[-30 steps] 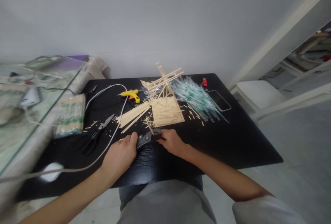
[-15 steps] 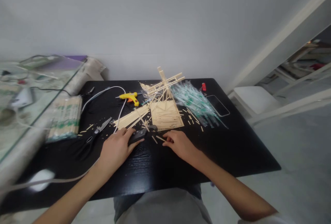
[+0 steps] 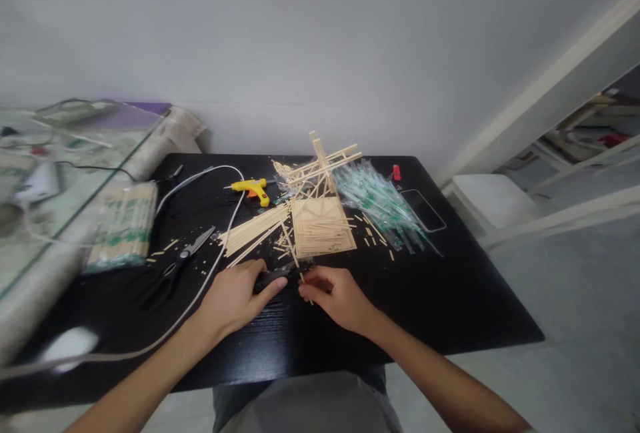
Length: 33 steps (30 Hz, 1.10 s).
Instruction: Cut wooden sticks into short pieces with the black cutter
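Note:
My left hand is closed around a black hand tool that looks like a cutter, lying low over the table; its exact kind is hard to make out. Between the thumb and fingers of my right hand is a thin wooden stick, slanting up and away across the tool's head. Just beyond the hands, a square wooden base carries a pile of cut sticks. Behind it rises a frame of glued sticks. A fan of long loose sticks lies left of the base.
A yellow glue gun and black-handled scissors lie to the left, near a white cable and a bag of sticks. Rightward are clear-and-green wrappers, a phone and a small red object.
My right hand has moved slightly left and down, and a long stick now runs from it across the tool. A short stick piece was in its fingers before. My left hand keeps the tool.

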Available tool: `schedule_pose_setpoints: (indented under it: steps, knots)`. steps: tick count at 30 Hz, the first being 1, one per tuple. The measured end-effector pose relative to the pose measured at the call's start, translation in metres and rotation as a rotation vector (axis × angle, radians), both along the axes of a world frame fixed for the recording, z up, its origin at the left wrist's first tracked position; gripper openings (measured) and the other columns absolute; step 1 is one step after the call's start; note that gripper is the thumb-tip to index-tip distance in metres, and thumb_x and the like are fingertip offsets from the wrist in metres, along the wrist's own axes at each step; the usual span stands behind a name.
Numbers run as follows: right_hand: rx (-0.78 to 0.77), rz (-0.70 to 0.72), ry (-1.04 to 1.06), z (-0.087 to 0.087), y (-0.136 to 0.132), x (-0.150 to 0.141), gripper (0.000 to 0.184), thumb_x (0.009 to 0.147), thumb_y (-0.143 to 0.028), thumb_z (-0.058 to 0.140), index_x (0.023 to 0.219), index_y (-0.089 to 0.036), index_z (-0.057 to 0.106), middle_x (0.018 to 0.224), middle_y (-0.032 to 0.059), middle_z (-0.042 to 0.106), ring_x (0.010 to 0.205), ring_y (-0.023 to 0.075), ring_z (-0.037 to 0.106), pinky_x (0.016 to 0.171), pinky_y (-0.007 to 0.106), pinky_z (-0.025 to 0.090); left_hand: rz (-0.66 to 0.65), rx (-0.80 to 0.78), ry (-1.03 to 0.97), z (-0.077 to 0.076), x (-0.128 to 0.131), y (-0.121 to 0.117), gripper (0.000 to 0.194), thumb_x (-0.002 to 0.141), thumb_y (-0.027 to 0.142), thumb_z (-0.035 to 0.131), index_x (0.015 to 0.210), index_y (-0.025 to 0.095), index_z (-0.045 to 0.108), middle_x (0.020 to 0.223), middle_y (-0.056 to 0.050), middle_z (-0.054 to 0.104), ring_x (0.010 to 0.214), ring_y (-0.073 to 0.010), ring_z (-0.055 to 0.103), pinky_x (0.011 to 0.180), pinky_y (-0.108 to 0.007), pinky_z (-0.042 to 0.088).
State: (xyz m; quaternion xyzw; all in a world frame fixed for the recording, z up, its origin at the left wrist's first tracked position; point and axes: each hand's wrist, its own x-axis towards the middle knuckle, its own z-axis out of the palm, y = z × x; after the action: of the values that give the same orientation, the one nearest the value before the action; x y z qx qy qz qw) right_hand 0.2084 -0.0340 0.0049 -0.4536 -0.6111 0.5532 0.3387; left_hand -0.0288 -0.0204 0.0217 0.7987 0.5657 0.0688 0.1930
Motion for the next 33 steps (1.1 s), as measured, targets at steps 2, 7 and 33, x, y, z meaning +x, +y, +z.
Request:
schedule_pose_setpoints:
  steps: [2,7,33]
  knots:
    - [-0.040,-0.043,0.044,-0.002,-0.001,-0.004,0.015,0.088,-0.031,0.073,0.084,-0.016,0.073,0.076,0.0036,0.074,0.069,0.0173,0.070,0.068,0.028,0.054,0.004,-0.013,-0.003,0.000,0.001,0.001,0.055,0.098,0.066,0.033,0.081,0.020,0.057,0.081,-0.009,0.071,0.077,-0.0272,0.069,0.070,-0.035,0.044]
    - [-0.098,-0.084,0.093,-0.002,-0.001,-0.008,0.020,0.084,-0.036,0.075,0.080,-0.016,0.073,0.072,0.0027,0.072,0.061,0.0149,0.066,0.060,0.026,0.052,0.034,-0.052,0.019,0.003,0.004,0.001,0.057,0.099,0.066,0.031,0.077,0.021,0.057,0.075,-0.008,0.071,0.075,-0.0276,0.070,0.068,-0.034,0.041]
    - [-0.443,0.182,0.508,0.003,0.000,0.007,0.041,0.072,-0.048,0.089,0.080,-0.011,0.074,0.064,0.0038,0.072,0.054,0.0152,0.068,0.055,0.028,0.053,-0.191,-0.097,-0.290,0.003,0.002,0.006,0.044,0.100,0.055,0.039,0.084,0.020,0.062,0.077,-0.004,0.067,0.072,-0.0209,0.064,0.070,-0.031,0.043]
